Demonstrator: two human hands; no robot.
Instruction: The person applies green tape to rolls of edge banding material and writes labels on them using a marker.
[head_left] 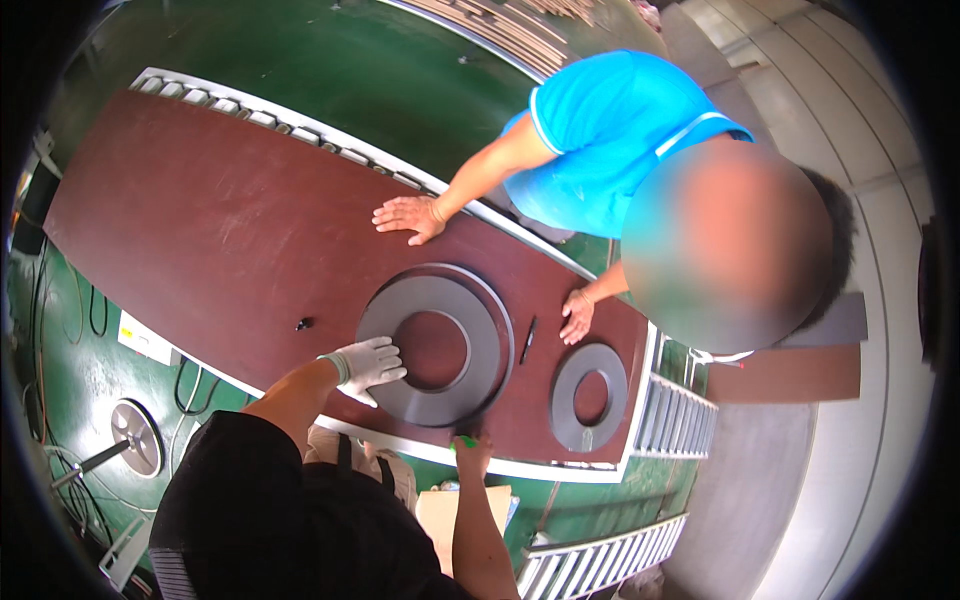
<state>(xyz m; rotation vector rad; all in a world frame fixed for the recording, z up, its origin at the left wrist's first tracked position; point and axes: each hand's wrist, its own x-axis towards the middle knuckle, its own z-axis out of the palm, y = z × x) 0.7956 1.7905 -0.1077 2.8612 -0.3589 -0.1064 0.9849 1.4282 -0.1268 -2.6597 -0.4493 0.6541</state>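
A large grey ring (400,312) lies flat on a reddish-brown board (200,210), with a second round edge showing beneath its far right side. Wearing a white glove, my left hand (371,369) rests with its fingers spread on the ring's left part. My right hand (474,456) is at the board's near edge, just below the ring. Its fingers are closed around a small green object (464,442), whose kind is too small to make out. To the right lies a smaller grey ring (567,400), and a black pen-like stick (528,340) sits between the two rings.
Across the board, a co-worker in a blue shirt (600,120) leans over with both hands on it. A small black item (304,324) lies left of the large ring. Roller conveyor sections (675,418) adjoin on the right. Cables and a round-based stand (137,440) occupy the left floor.
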